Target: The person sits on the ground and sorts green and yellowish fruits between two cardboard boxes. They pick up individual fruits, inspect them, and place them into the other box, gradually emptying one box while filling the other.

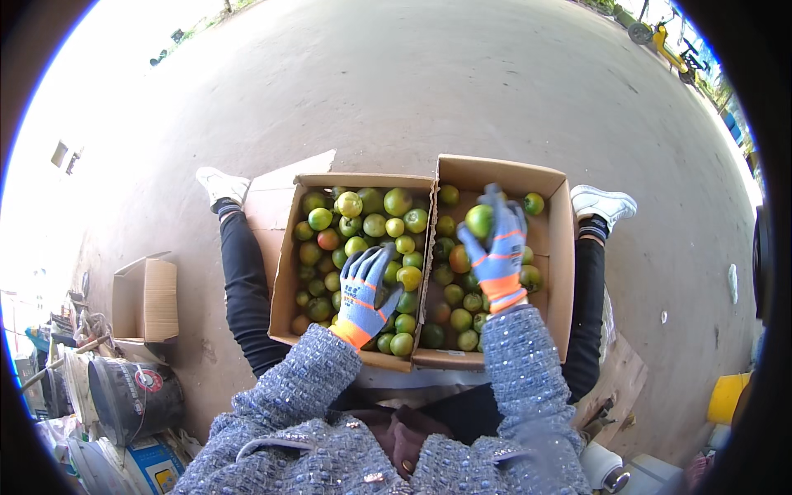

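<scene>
Two cardboard boxes stand side by side between my legs. The left cardboard box point(283, 272) is full of green tomatoes, some yellowish or reddish. On top of them rests my left hand point(365, 294) in a blue and orange work glove, fingers slightly curled; what lies under the palm is hidden. In the right cardboard box point(560, 266) tomatoes cover the left and near parts, and brown bottom shows at the right. Above it my right hand point(500, 241), gloved alike and a little blurred, holds a green tomato point(479, 221) at the thumb and fingers.
My legs in black trousers and white shoes point(603, 204) flank the boxes. A flattened cardboard flap point(272, 204) lies beside the left box. Further left are an open empty carton point(159, 300) and a black bucket point(136, 399). A yellow container point(729, 399) stands at the lower right.
</scene>
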{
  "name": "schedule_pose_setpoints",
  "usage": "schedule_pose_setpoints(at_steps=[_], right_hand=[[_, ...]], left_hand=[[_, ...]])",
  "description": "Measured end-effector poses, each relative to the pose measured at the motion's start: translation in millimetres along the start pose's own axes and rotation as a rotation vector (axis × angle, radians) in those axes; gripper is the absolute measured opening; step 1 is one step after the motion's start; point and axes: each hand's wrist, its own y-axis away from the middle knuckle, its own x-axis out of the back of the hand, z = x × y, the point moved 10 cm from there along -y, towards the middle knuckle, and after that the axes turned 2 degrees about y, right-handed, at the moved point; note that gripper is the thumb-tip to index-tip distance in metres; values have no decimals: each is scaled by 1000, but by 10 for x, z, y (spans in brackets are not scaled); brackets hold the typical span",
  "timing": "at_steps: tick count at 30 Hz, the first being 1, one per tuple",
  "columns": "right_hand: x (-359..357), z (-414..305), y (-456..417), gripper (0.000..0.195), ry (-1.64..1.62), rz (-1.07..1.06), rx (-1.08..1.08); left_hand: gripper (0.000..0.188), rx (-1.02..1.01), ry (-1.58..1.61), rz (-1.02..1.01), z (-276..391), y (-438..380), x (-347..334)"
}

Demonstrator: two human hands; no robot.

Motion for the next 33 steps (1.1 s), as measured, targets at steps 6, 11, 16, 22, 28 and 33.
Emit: schedule_pose_setpoints(at_steps=[6,11,16,22,28,33], right_hand=[[351,768,69,73,570,140,-330],[53,272,34,71,338,29,23],[-362,-695,218,74,-75,-321,404],[-643,-970,484,79,-129,-527,500],[-137,-257,35,66,133,-145,146],[251,293,11,61,454,174,-77]], left_hand=[[74,-108,-417,-414,27,100,-669],[63,-15,-324,-269,-148,-6,-564],[37,584,965,164,-746,244,-336],[35,535,1144,164,-520,317,-462],[44,323,267,272,-566,-12,235],[65,180,-571,-52,-778,-5,-9]])
